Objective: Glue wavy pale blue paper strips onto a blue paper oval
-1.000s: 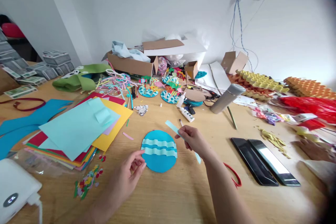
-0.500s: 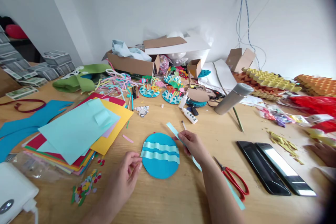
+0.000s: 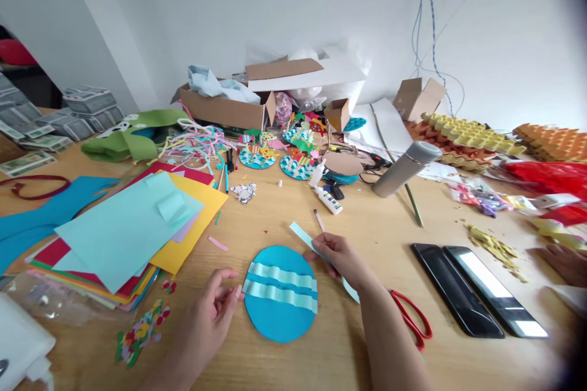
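Note:
A blue paper disc lies flat on the table between my hands, with two wavy pale-aqua strips running across it. At its left edge is my left hand, thumb tip at the rim and index finger held apart from it. My right hand, just right of the disc, pinches a loose pale-aqua paper strip. One end of that strip points up and left; the rest trails under my wrist. Red-handled scissors lie beside my right forearm, which hides their blades.
Coloured paper sheets are stacked at left, near paper scraps. Ahead lie a glue bottle, decorated blue discs and a grey flask. Two black phones lie at right. Another person's hand shows at the right edge.
The blue disc has slid towards me and turned slightly. My left index finger has come away from its edge. My right hand still grips the loose strip, and my forearm covers more of the scissors.

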Action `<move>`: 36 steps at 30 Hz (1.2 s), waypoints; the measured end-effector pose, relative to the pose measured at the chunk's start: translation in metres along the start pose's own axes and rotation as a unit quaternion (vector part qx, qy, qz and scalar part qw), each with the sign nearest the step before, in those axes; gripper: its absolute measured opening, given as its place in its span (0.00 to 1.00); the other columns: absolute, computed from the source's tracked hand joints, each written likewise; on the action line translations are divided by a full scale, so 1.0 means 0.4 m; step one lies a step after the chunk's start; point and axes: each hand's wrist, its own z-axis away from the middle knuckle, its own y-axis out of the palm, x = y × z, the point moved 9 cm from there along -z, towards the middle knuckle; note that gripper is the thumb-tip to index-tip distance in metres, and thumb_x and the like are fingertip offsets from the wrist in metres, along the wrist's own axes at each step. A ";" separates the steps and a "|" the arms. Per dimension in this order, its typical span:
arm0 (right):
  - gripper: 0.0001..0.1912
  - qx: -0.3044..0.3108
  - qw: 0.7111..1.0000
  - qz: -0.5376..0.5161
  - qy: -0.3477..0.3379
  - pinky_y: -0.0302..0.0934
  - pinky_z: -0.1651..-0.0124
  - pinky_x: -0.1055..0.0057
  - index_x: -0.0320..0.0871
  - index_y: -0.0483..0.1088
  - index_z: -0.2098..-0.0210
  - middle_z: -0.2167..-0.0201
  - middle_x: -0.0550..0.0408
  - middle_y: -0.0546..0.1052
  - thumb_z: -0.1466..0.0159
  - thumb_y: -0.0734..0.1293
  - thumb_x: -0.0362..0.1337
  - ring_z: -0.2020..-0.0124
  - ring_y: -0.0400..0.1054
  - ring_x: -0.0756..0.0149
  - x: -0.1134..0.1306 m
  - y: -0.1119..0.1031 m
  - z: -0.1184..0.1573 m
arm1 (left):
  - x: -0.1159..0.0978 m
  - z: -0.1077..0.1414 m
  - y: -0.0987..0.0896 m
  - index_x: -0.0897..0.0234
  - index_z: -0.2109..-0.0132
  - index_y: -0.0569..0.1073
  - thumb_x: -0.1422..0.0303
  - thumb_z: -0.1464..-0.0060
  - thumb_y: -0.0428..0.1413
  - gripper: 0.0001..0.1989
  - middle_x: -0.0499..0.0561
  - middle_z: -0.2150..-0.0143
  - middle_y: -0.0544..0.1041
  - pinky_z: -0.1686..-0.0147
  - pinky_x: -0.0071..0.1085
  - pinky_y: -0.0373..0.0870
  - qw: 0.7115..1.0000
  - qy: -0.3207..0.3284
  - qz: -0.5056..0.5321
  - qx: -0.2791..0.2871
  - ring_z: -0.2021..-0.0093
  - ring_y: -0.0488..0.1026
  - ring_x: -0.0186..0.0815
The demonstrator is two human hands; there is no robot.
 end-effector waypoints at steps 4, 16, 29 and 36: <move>0.22 0.017 1.000 0.020 0.010 0.44 0.87 0.78 0.44 0.64 0.70 0.71 0.55 0.80 0.42 0.64 0.57 0.89 0.54 0.79 -0.003 0.003 0.005 | -0.007 0.000 0.002 0.58 0.55 0.67 0.51 0.42 0.49 0.17 0.49 0.72 0.81 0.70 0.31 0.74 1.000 0.004 -0.006 0.001 0.70 0.79 0.39; 0.13 0.047 0.981 0.183 0.045 0.54 0.81 0.74 0.46 0.61 0.78 0.84 0.60 0.72 0.40 0.62 0.43 0.85 0.65 0.70 -0.001 -0.015 0.057 | -0.082 0.015 -0.021 0.57 0.57 0.71 0.54 0.41 0.52 0.13 0.47 0.74 0.80 0.73 0.24 0.75 0.995 0.090 -0.038 0.013 0.73 0.79 0.36; 0.15 -0.264 0.901 0.333 -0.092 0.57 0.46 0.61 0.43 0.73 0.51 0.50 0.42 0.75 0.36 0.64 0.36 0.46 0.66 0.50 0.163 -0.222 -0.037 | -0.214 0.008 0.014 0.57 0.47 0.68 0.68 0.38 0.52 0.13 0.46 0.66 0.80 0.67 0.20 0.75 0.922 0.358 -0.095 -0.114 0.70 0.78 0.30; 0.16 -0.293 0.921 0.241 -0.087 0.64 0.47 0.55 0.43 0.69 0.48 0.46 0.48 0.70 0.33 0.65 0.41 0.48 0.67 0.57 0.140 -0.214 -0.157 | -0.208 0.021 -0.002 0.60 0.47 0.67 0.72 0.39 0.54 0.14 0.50 0.62 0.79 0.57 0.28 0.74 0.918 0.371 -0.105 -0.088 0.60 0.78 0.35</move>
